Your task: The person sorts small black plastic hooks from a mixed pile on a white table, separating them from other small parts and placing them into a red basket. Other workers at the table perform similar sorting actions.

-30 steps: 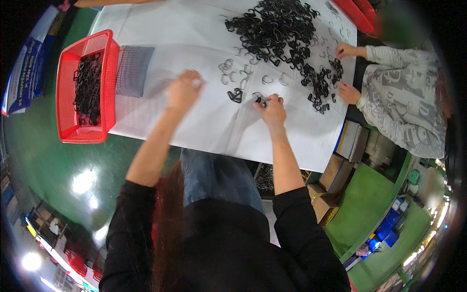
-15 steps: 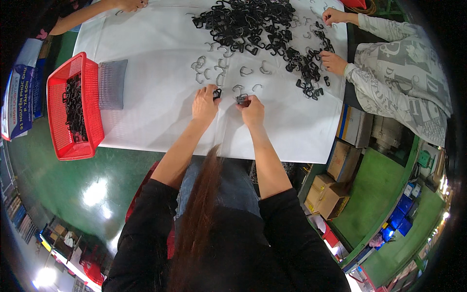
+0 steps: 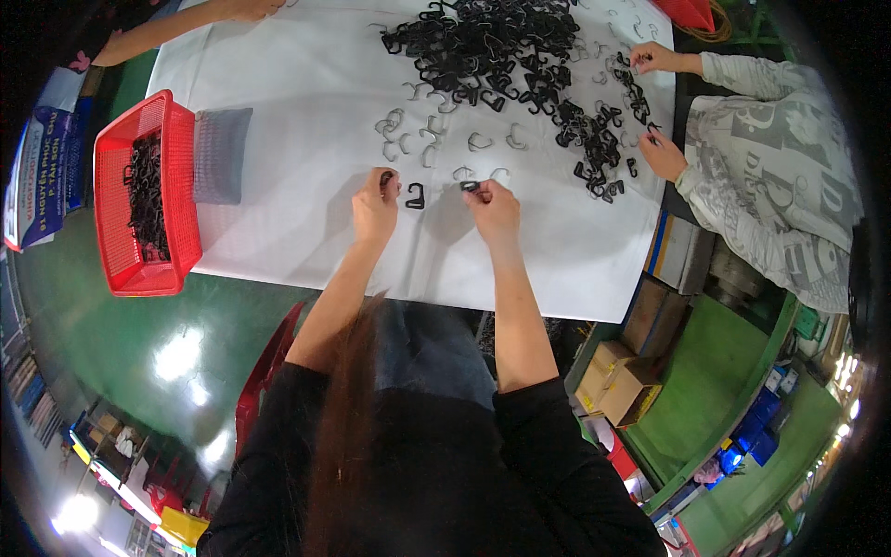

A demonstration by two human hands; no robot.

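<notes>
Toward the bench's front edge [image 3: 436, 288], left hand [image 3: 373, 210] and right hand [image 3: 496, 215] each pinch a hook [image 3: 470, 186] a slack grip could drop.

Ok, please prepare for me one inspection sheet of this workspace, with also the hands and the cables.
Surface: white table, faintly creased.
Things: black hooks piled at the far side; lone hook lying nearer.
Clutter: loose wires; grey pad beside red basket.
Hands: left hand holds a black piece; right hand a dark piece.
Cables: brown coil, upper right; cable or hose, cannot tell.
Surroundings: green floor, carton, co-worker's hand at right.
</notes>
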